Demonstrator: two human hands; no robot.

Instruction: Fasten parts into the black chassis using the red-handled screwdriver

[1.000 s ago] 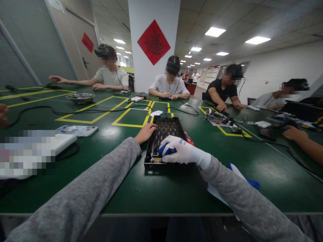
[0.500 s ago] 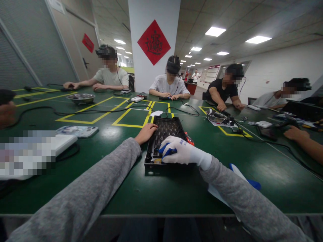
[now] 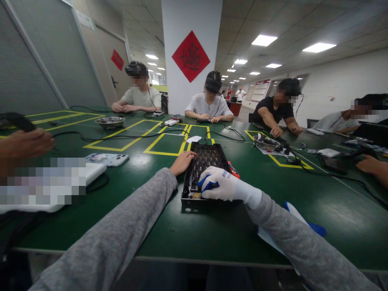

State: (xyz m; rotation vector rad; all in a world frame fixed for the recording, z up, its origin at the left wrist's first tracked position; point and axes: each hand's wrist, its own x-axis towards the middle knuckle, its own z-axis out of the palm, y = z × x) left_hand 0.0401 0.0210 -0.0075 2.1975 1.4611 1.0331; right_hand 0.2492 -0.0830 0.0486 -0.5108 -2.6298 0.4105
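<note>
A black rectangular case (image 3: 207, 150) lies lengthwise in front of me, its open top showing rows of small dark compartments. My bare left hand (image 3: 183, 162) grips its left wall, fingers curled over the rim. My right hand (image 3: 220, 184), in a white glove with blue fingertips, reaches over the near right part of the case. Its fingers are bent together inside, and whatever they pinch is hidden. Just left of those fingertips, a small gold-coloured part (image 3: 196, 195) shows in the near end. A red and black object (image 3: 234, 169) touches or nearly touches the case's right side.
A white and blue glove (image 3: 304, 218) lies right of my forearm. To the left are a phone (image 3: 113, 159) and a white device (image 3: 93, 173). Metal bowls (image 3: 109, 122) and cables (image 3: 142, 136) sit farther back. Co-workers sit around the green table (image 3: 157, 246).
The whole view has shifted slightly, so things appear farther right. My hands keep their places on the case. At left, a co-worker's hand with a dark object has come farther into view.
</note>
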